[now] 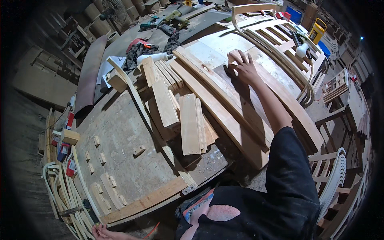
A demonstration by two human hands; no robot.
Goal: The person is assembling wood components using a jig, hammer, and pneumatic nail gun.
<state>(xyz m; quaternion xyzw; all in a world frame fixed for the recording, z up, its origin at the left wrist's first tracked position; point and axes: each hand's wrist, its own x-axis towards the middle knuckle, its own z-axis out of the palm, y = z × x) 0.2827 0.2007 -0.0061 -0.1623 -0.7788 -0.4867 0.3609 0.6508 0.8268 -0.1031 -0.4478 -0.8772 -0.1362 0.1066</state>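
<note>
At the lower left, my left hand (pixel 103 232) is closed with its fingertips at the end of a dark clamp handle (pixel 93 216) by the table corner. My right arm stretches across the long boards. My right hand (pixel 246 70) bends its fingers and thumb over the far end of a long wooden board (pixel 294 108); the exact grip is partly hidden. Beside it lie another long board (pixel 236 112) and a dark plank. Short wooden slats (pixel 190 124) are piled left of these, next to a thick block (pixel 165 104).
Small wooden blocks (pixel 139 150) are set on the worktable (pixel 132 120), framed by a front strip (pixel 148 200) and a slanting strip (pixel 140 100). Power tools (pixel 170 22) lie at the back. Curved wooden frames (pixel 276 44) stand at the far right, and bent strips (pixel 64 192) at the left.
</note>
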